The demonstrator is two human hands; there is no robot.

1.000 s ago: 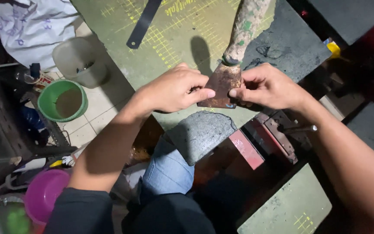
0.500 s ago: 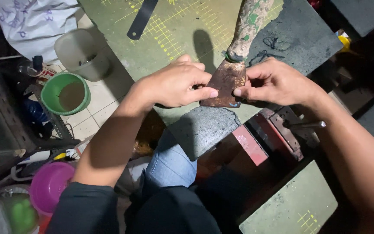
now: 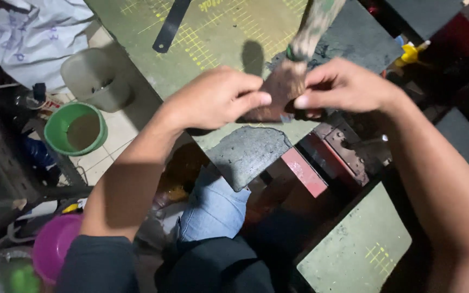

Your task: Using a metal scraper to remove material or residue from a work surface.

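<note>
risk: the brown leather piece (image 3: 278, 92) is pinched only at its lower edge by both hands, so it looks likely to slip or twist if one pinch loosens; the fingertips sit close to the red metal vise (image 3: 321, 163) below, which could catch a knuckle.
left hand (image 3: 213, 97): fingers curled together, thumb and forefinger clamped on the left edge of the leather piece.
right hand (image 3: 343, 87): fingers drawn in, thumb and forefinger clamped on the right edge of the same piece, thumb tips of the two hands nearly meeting.
leather piece: held just above the near edge of the green cutting mat (image 3: 218, 38), under a mottled cylindrical handle (image 3: 313, 27) that slants up out of view; whether the two are joined i cannot tell.
around: a grey slab (image 3: 245, 154) juts out below the hands; a green bucket (image 3: 77, 127) and a pale plastic tub (image 3: 96, 78) stand on the floor to the left; a dark metal strip (image 3: 169, 27) lies on the mat.
</note>
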